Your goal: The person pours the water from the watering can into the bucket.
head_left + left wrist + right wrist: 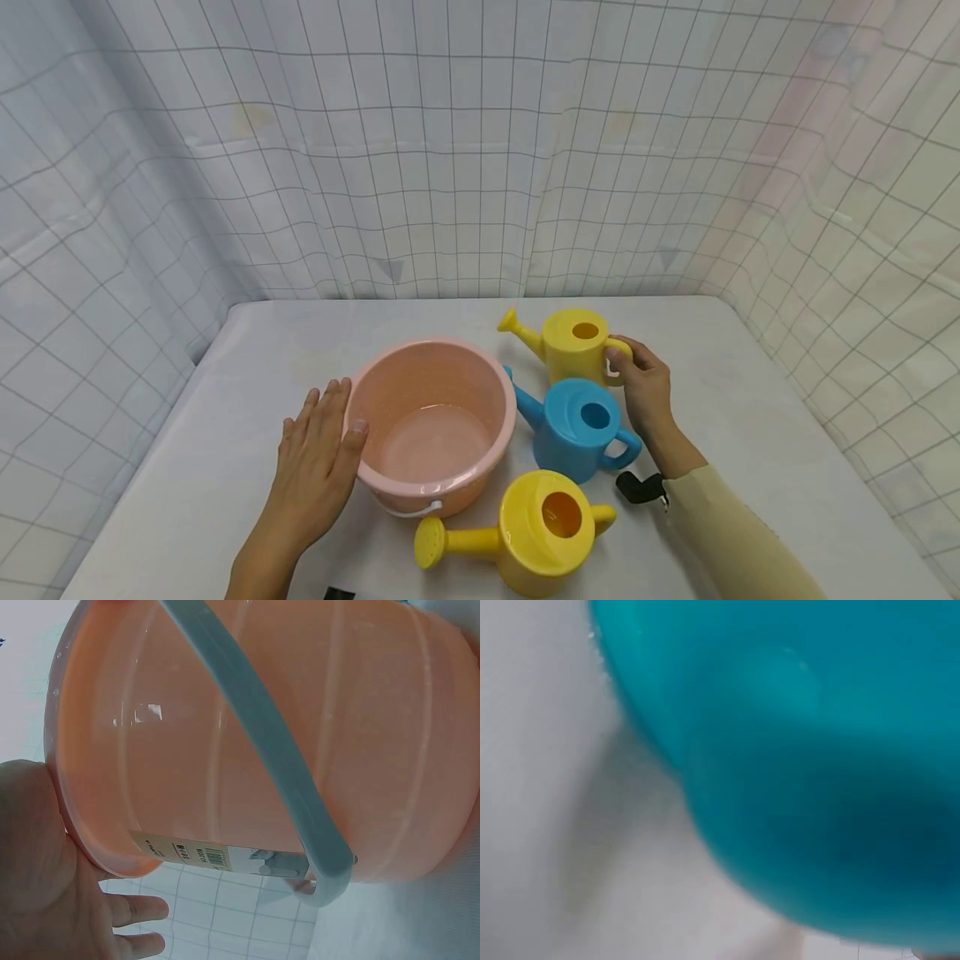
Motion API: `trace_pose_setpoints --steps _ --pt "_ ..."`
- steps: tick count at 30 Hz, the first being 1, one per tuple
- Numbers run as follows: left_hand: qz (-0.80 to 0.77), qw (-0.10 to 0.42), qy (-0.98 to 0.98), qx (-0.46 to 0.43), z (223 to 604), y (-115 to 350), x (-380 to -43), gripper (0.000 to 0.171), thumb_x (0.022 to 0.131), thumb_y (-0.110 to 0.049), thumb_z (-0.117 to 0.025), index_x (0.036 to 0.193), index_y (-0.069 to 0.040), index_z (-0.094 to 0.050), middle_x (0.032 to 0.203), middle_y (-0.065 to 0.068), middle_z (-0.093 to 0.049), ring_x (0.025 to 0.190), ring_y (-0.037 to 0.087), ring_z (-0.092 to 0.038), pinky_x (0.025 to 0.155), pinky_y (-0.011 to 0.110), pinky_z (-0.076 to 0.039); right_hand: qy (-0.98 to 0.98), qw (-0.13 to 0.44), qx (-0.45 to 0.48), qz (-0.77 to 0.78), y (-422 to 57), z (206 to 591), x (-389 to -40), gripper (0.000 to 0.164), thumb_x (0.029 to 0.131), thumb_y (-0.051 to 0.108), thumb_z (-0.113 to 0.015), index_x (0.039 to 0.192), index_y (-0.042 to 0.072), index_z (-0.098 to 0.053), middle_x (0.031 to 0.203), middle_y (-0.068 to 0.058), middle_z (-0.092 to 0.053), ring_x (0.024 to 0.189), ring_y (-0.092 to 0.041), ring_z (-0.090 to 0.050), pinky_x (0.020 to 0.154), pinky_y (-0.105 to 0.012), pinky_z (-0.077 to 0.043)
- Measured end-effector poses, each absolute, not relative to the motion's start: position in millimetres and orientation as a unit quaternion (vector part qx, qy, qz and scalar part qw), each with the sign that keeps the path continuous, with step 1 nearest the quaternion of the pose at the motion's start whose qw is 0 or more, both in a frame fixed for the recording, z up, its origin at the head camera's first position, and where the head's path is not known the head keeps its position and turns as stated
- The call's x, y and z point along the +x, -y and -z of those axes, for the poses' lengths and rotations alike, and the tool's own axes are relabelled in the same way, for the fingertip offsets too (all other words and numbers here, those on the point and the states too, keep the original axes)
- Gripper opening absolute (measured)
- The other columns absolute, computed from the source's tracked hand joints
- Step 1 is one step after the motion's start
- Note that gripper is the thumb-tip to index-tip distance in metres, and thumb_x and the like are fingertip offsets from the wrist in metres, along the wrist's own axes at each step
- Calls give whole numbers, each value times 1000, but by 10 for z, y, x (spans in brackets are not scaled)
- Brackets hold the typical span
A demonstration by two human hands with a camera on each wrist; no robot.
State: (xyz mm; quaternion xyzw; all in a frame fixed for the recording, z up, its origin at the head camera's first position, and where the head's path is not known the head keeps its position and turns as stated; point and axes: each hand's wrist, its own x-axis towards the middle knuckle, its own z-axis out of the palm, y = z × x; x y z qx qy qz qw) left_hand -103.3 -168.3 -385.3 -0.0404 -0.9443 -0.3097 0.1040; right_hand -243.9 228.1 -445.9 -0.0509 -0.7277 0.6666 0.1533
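Observation:
A pink bucket (435, 492) stands upright in the middle of the table, with what looks like a little water at its bottom. My left hand (318, 467) rests against the bucket's left rim, its fingers straight; the left wrist view shows the palm beside the rim and the pale handle (262, 742) hanging down the side. At the back, my right hand (645, 387) grips the handle of a yellow watering can (573, 354), whose spout points left. Just in front of that is a blue watering can (573, 450), which fills most of the right wrist view and hides the hand there.
Another yellow watering can (536, 533) stands at the front, its sprinkler head near the bucket. A black strap piece (640, 487) hangs by the right wrist. Gridded white curtains (480, 167) enclose the white table (750, 417) at the back and sides.

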Motion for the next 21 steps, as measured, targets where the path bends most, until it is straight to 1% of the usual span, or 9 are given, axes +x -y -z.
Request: trace_pose_setpoints --steps 9,13,17,21 --pt "309 106 944 -42 3842 1682 -1030 58 102 -41 -31 153 -19 -15 157 17 -19 146 40 -8 111 66 -1 726 155 -51 -668 -2281 4488 -2432 36 87 35 -67 116 13 -66 98 6 -63 91 -15 -52 81 -26 -51" --pt "312 104 943 -44 3839 1684 -1030 58 102 -41 -30 153 -19 -14 157 18 -19 146 40 -7 112 66 1 723 153 -56 -672 -2278 4502 -2424 36 87 34 -67 116 13 -66 99 6 -63 90 -15 -53 80 -23 -51" --pt "313 103 943 -45 3834 1684 -1030 58 102 -41 -31 153 -19 -14 157 18 -19 146 40 -7 112 66 1 720 151 -55 -675 -2281 4514 -2428 36 87 34 -67 116 13 -65 99 6 -63 90 -15 -53 81 -24 -50" --pt "313 102 943 -46 3833 1682 -1030 58 102 -41 -30 153 -20 -13 157 18 -19 146 40 -7 112 66 2 712 143 -61 -685 -2285 4514 -2427 35 88 30 -67 117 11 -65 96 7 -62 90 -14 -52 84 -28 -50"
